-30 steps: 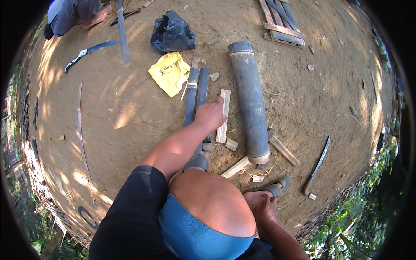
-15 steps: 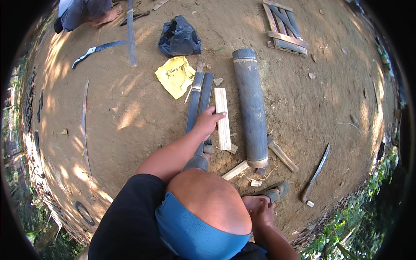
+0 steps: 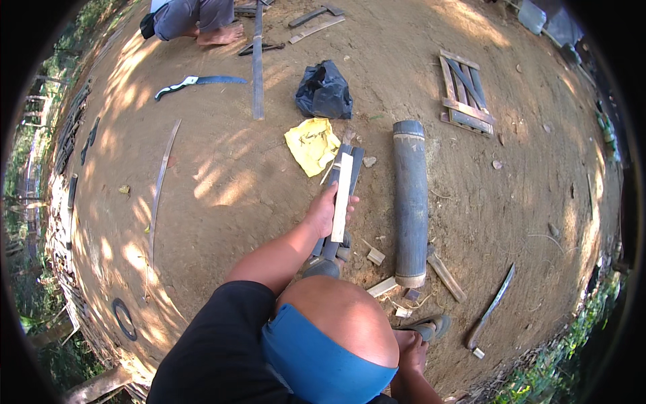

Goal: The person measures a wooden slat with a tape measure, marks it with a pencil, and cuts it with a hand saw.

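My left hand (image 3: 324, 212) is closed round a pale split bamboo strip (image 3: 342, 195), which points away from me. Beneath it lie dark bamboo slats (image 3: 356, 168), partly covered by the strip and the hand. To the right, a thick dark bamboo pole section (image 3: 410, 202) rests on the ground. My right hand (image 3: 415, 353) is down by my sandalled right foot (image 3: 427, 328), touching around the ankle, its fingers partly visible and apart, with no object seen in it.
A machete (image 3: 494, 303) lies at the right. Offcuts (image 3: 444, 276) surround the pole's near end. Farther off are a yellow sheet (image 3: 312, 146), black plastic bag (image 3: 324, 91), folding saw (image 3: 198, 81), slatted frame (image 3: 468, 94) and hammer (image 3: 316, 16). Another person's feet (image 3: 221, 35) show at the upper left.
The bamboo strip has turned in my left hand, now showing a narrower side and tilting slightly right. The whole view has shifted, bringing a hammer into sight. My right hand stays by the foot.
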Motion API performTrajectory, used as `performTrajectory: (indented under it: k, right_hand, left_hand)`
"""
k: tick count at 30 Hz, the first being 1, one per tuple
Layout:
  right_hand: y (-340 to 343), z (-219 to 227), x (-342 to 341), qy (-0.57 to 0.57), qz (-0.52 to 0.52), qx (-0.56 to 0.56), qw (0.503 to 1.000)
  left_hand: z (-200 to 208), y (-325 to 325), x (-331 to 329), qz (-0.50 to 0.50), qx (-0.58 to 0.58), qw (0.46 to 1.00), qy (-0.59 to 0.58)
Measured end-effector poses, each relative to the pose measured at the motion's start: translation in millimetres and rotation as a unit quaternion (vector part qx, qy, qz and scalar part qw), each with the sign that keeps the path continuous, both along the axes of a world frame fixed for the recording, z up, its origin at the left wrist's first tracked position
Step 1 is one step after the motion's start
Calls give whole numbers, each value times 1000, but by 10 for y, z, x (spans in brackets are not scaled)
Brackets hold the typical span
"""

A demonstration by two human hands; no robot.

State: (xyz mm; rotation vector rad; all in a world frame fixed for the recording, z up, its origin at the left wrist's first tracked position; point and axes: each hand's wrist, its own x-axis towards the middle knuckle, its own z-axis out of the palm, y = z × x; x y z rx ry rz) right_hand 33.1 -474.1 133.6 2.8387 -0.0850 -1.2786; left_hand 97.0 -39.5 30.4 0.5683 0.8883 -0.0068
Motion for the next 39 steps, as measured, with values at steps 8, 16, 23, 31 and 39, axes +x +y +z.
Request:
performTrajectory:
  k: [8, 16, 23, 31, 39]
  right_hand:
    - [-10, 49, 51, 29, 11, -6, 1000]
    - [48, 53, 72, 31, 21, 0, 999]
    - [37, 6, 38, 40, 37, -22, 998]
    - [111, 153, 188, 63, 26, -48, 997]
    - [78, 86, 245, 77, -14, 7, 997]
  left_hand:
    - [-70, -226, -177, -284, 288, 908, 106]
    - [-38, -476, -567, -724, 196, 654, -100]
    - [-302, -590, -744, -825, 167, 537, -57]
    - [-284, -610, -654, -840, 195, 485, -145]
    - [-57, -140, -1010, -599, 64, 795, -74]
